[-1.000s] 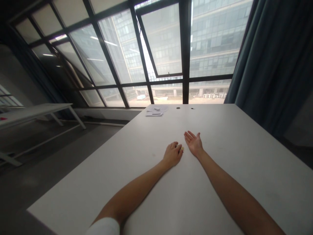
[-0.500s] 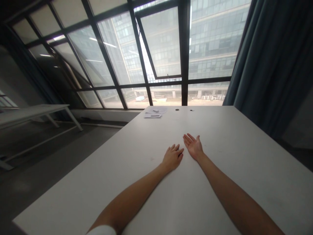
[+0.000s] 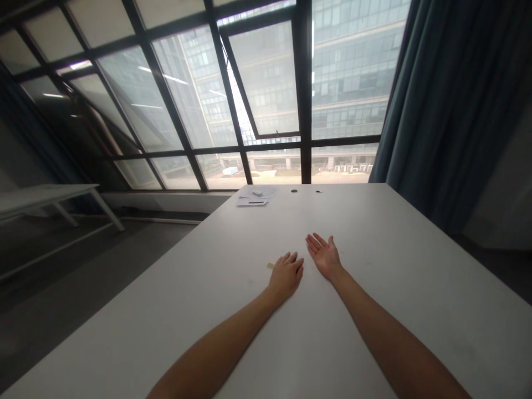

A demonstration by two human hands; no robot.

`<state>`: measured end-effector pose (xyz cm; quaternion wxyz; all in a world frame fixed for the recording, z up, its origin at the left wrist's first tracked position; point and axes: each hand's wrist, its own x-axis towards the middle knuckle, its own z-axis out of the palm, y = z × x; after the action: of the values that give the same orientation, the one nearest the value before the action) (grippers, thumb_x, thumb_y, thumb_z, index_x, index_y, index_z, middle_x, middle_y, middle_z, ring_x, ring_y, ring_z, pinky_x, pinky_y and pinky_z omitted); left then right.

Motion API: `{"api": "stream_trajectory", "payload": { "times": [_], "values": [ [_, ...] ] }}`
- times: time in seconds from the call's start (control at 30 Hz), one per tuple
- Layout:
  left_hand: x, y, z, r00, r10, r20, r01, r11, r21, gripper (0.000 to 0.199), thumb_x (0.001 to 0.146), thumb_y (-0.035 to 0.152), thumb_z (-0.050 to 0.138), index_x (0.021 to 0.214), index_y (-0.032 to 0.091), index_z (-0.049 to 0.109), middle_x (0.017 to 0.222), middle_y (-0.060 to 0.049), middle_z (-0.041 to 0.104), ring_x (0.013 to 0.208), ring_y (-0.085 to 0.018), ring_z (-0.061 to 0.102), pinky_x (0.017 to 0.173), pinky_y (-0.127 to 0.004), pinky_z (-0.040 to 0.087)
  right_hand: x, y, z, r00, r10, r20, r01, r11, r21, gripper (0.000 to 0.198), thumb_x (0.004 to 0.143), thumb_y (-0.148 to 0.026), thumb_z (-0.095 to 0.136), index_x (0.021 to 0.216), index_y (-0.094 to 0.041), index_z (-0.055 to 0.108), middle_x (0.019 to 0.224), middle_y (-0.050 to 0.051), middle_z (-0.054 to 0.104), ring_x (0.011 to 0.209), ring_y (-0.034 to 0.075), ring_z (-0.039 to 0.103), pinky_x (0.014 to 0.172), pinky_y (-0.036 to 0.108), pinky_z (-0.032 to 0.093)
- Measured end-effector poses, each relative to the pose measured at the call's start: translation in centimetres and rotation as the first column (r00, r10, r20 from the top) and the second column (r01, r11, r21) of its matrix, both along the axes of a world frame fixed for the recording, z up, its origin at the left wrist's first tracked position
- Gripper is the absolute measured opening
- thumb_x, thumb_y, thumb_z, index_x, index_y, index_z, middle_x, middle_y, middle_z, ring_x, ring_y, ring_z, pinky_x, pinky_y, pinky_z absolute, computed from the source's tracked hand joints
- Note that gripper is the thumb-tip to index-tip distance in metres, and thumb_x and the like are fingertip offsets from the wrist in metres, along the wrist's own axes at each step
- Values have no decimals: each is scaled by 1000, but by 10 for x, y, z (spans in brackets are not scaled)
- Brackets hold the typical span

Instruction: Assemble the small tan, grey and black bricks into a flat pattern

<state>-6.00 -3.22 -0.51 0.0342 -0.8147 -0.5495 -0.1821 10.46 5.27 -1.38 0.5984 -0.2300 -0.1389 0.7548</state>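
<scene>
My left hand (image 3: 286, 274) lies palm down on the white table (image 3: 233, 288), its fingers stretched out and slightly bent. A small yellowish strip (image 3: 270, 265) sticks out at its left side. The rest of the strip, if there is more, is hidden by the hand, and its kind is too small to tell. Beside it, a short gap to the right, my right hand (image 3: 324, 256) rests palm up with the fingers extended and the thumb apart. Nothing lies on the open palm.
White papers (image 3: 252, 198) with a small pale object and a dark pen-like stick lie at the table's far left. A dark round disc (image 3: 294, 191) and a small dark spot (image 3: 318, 192) are at the far edge. Windows stand beyond; a blue curtain (image 3: 436, 111) hangs right.
The yellowish strip has come into sight at the left side of my left hand. My right hand keeps its palm-up pose. The whole view has shifted slightly.
</scene>
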Motion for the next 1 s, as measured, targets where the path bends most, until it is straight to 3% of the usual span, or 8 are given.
{"api": "stream_trajectory", "payload": {
  "times": [0.27,0.43,0.8,1.0],
  "values": [
    [-11,4,-1,994,106,-18,-106,994,26,30,101,27,44,117,24,69,138,-9,60,128,-27,53,112,-49,39,-4,2,-3,1000,26,-6,-26,1000,3,57,103,-56,27,116,-16,66,121,16,71,113,21,68,101,40,52],
    [-6,-3,1,997,79,-2,-79,996,46,36,102,30,42,131,23,62,144,-8,57,135,-28,48,116,-50,35,-4,-1,-2,999,31,-24,-32,999,-16,57,103,-55,27,116,-17,66,121,17,71,114,21,68,101,39,52],
    [-3,-10,4,999,17,49,-17,1000,-2,37,98,24,47,132,23,61,142,-8,59,135,-27,49,117,-51,34,-8,-5,-1,1000,21,-20,-22,1000,-21,56,103,-54,31,118,-13,66,122,19,70,115,22,67,104,39,50],
    [-1,-13,2,998,-23,66,24,1000,-15,37,96,22,46,130,25,62,141,-7,59,135,-27,49,118,-51,34,-8,-6,0,1000,14,-20,-14,1000,-19,52,104,-52,31,119,-16,66,120,16,72,113,21,68,103,42,51]
  ]
}}
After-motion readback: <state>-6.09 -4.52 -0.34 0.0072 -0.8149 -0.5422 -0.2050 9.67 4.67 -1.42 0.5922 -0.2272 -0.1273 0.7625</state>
